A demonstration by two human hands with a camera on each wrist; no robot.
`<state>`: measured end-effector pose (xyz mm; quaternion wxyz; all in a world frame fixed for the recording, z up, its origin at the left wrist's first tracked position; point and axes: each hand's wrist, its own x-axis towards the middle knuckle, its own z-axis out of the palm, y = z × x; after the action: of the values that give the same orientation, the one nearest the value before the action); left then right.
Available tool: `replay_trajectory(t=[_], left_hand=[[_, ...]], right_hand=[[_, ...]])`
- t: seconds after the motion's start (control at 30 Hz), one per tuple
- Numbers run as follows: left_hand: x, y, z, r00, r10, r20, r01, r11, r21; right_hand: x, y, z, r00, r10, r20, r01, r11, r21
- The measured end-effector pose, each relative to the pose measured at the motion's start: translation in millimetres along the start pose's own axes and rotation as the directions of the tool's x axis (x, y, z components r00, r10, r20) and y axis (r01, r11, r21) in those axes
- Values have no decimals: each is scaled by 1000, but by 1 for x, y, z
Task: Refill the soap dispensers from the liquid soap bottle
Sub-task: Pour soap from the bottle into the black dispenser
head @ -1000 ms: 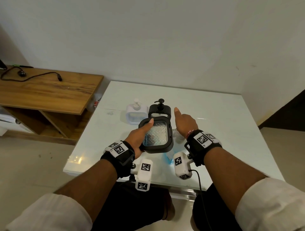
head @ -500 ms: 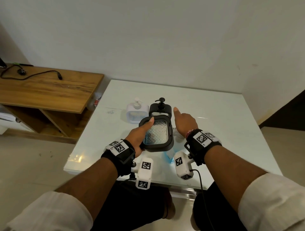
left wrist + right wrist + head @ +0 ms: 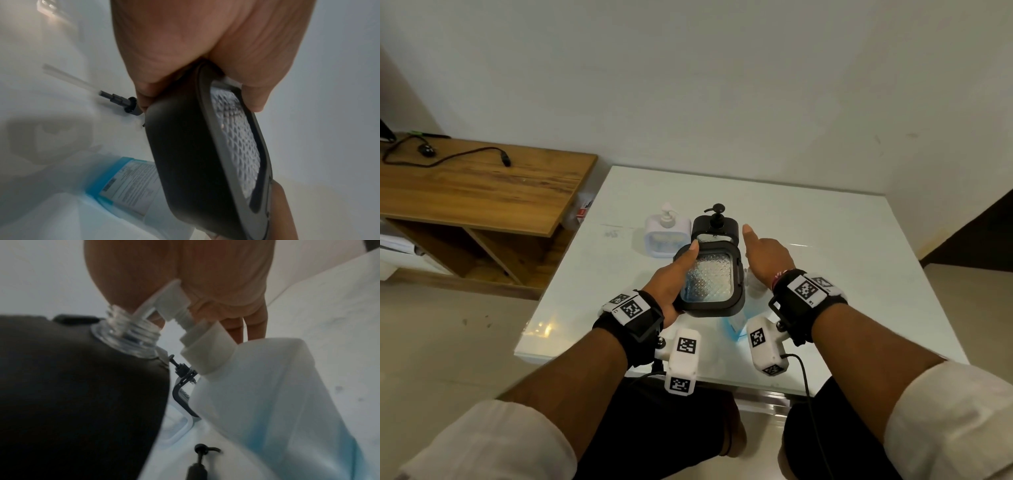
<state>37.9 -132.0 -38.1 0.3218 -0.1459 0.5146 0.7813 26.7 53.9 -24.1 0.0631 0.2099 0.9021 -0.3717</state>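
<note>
My left hand [image 3: 671,281] grips a black soap dispenser [image 3: 709,284] with a clear textured window and holds it tilted above the white table [image 3: 842,274]. Its pump is off, and the clear threaded neck [image 3: 131,337] stands open. Beside it is the white liquid soap bottle [image 3: 287,402] with a blue label [image 3: 127,178]. My right hand [image 3: 763,253] rests on the bottle's pump head [image 3: 172,305], index finger straight, and the nozzle points at the open neck. A loose black pump with its tube [image 3: 115,97] lies on the table.
At the back of the table stand a white dispenser [image 3: 666,236] and a second black dispenser [image 3: 715,226], both with pumps on. A wooden desk [image 3: 482,192] with a black cable [image 3: 448,157] is at the left. Walls close the back and right.
</note>
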Motion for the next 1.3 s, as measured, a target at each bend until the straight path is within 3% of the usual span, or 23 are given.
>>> replay_trajectory(t=[0.13,0.43,0.7,1.3], left_hand=[[-2,1,0,999,-33,18,33,999,-3],[-4,3,5,998,-38,47,39,999,-13],[-3,4,5,998,-34,50,37,998,-48],[-3,4,3,999,-33,44,34,999,-27]], right_hand=[[-3,1,0,1000,-16,-20,15,997,-79],[-5,-3,-11,995,47,92,-55,995,86],[-3,-1,-4,1000,31,-2,-31,999,16],[0,1,-5,996,56,69,-60,997,47]])
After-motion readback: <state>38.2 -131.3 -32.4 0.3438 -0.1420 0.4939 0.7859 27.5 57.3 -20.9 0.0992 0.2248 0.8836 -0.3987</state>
